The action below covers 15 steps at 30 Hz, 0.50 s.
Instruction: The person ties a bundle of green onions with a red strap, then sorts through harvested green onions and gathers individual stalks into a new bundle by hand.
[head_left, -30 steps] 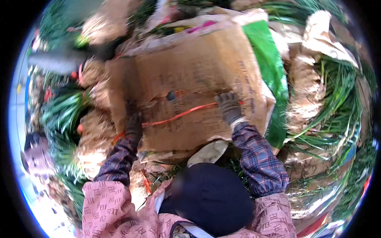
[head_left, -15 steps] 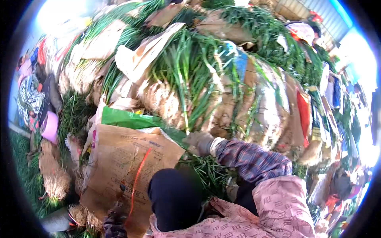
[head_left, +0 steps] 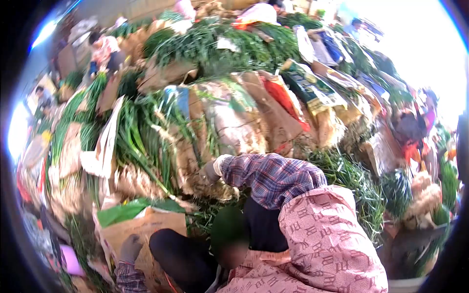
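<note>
My right hand (head_left: 210, 173), in a grey glove, reaches forward to the root end of a bundle of green onions (head_left: 188, 168) in the row before me. Its fingers are blurred against the bundle, so whether they grip it is unclear. My left hand (head_left: 131, 248), also gloved, lies on a brown paper sack (head_left: 161, 223) beside my knee, its fingers resting over the paper. A green sheet (head_left: 124, 212) shows along the sack's far edge. Long onion leaves (head_left: 132, 134) hang over the bundles left of my right hand.
Wrapped onion bundles (head_left: 239, 119) are stacked in rows ahead. Loose green leaves (head_left: 354, 188) cover the ground at right. A red wrapper (head_left: 283, 100) lies between bundles. Other people sit farther back, one in a pink top (head_left: 104, 51). A pink object (head_left: 72, 260) stands at lower left.
My view has turned right. My right hand has moved right, from beside the green sheet to the wrapped bundle. My left hand now shows clearly on the paper sack.
</note>
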Available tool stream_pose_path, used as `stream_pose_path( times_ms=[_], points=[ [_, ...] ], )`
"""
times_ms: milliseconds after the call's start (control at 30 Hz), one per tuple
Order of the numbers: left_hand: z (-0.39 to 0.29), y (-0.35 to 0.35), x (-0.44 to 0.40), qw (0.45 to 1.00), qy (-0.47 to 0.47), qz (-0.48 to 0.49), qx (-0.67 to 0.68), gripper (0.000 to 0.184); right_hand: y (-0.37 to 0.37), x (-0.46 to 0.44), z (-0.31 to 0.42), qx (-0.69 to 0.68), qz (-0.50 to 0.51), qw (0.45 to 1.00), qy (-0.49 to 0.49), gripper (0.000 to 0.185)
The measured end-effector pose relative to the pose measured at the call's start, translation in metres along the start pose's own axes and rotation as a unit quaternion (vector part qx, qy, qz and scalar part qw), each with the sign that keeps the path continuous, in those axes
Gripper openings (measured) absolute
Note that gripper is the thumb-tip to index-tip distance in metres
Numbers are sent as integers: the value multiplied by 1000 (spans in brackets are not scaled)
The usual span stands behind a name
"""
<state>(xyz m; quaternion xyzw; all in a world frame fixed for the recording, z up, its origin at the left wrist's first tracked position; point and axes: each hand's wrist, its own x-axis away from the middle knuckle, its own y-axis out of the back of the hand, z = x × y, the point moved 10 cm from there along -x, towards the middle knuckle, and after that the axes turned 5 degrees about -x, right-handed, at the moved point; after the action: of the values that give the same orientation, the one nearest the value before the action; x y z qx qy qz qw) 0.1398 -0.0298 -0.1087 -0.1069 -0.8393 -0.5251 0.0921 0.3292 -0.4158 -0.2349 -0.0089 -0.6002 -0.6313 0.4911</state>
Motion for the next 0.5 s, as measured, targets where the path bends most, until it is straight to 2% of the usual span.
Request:
stream_pose_path(
  times_ms=[67, 133, 200, 233, 267, 300, 333, 367, 400, 433, 467, 500],
  points=[
    [-40, 23, -21, 1000, -15, -5, 24, 34, 56, 98, 26, -107, -51, 993, 6, 51],
    [-92, 38, -58, 997, -49, 20, 60, 35, 78, 145, 3, -144, -168, 975, -15, 42],
    [-165, 55, -91, 994, -82, 34, 65, 37, 105, 225, -22, -206, -391, 893, 83, 40],
    [-209, 59, -107, 994, -98, 40, 32, 40, 101, 271, -60, -302, -412, 860, -4, 39],
    [-261, 61, -117, 993, -107, 47, -1, 42, 103, 330, -93, -280, -537, 795, -39, 37],
    [-310, 52, -123, 991, -69, 114, 12, 46, 98, 388, -130, -285, -614, 730, -94, 40],
    [-354, 45, -143, 972, -200, 126, 15, 47, 89, 451, -174, -284, -684, 649, -171, 45],
    [-388, 29, -165, 960, -234, 152, 27, 47, 73, 510, -217, -288, -737, 558, -250, 50],
    [-433, 19, -170, 959, -209, 189, 22, 45, 51, 557, -259, -302, -764, 466, -329, 55],
    [-471, 5, -188, 935, -261, 217, 101, 41, 30, 590, -294, -326, -764, 396, -391, 61],
    [-503, -16, -206, 905, -250, 267, 218, 39, 7, 622, -336, -314, -773, 352, -424, 50],
    [-537, -45, -229, 868, -252, 340, 258, 42, -11, 630, -375, -314, -771, 339, -439, 40]
  ],
)
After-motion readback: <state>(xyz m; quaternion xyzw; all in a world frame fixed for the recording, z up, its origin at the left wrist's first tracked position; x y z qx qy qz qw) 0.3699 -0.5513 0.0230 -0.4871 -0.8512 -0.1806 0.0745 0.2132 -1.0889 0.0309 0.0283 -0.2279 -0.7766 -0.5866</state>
